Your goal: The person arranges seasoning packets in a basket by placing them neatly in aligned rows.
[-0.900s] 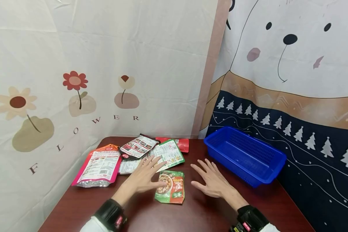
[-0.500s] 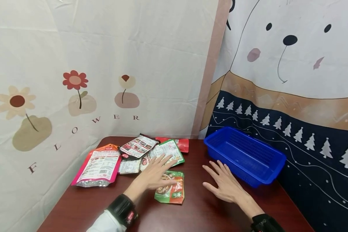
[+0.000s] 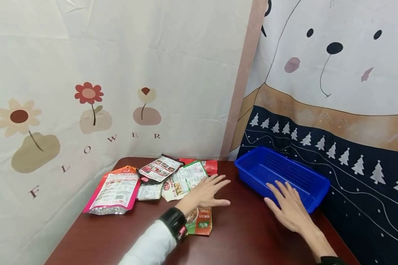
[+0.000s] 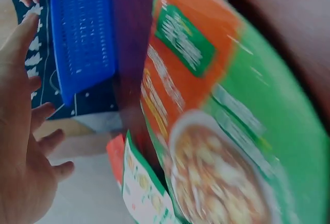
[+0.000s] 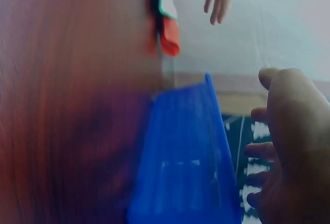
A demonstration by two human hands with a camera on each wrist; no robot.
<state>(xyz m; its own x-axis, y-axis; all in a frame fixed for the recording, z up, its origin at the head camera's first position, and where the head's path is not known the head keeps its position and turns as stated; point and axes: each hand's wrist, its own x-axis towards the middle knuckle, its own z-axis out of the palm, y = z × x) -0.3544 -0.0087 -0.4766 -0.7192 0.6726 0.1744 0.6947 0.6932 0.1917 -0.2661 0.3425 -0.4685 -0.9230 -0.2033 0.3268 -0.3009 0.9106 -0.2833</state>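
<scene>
My left hand (image 3: 205, 193), fingers spread and holding nothing, hovers over an orange and green food pouch (image 3: 200, 222) with a bowl of food printed on it. That pouch fills much of the left wrist view, and the hand and wrist hide its upper left part in the head view. My right hand (image 3: 291, 209) is also spread and holds nothing. It overlaps the near side of a blue plastic basket (image 3: 252, 180) in the head view. The right wrist view shows the basket's outer wall (image 5: 180, 157) beyond the fingers.
Behind the left hand lie several pouches: a pink and orange one (image 3: 114, 191), a black one (image 3: 160, 169), a green-edged white one (image 3: 185, 180) and a red one (image 3: 212, 166). The dark red wooden table (image 3: 245, 239) meets hanging cloths (image 3: 185, 92) at the back.
Both hands have moved to the right. The left hand has passed across the orange and green pouch, while the right has come to overlap the basket. Pouches and basket stay in place.
</scene>
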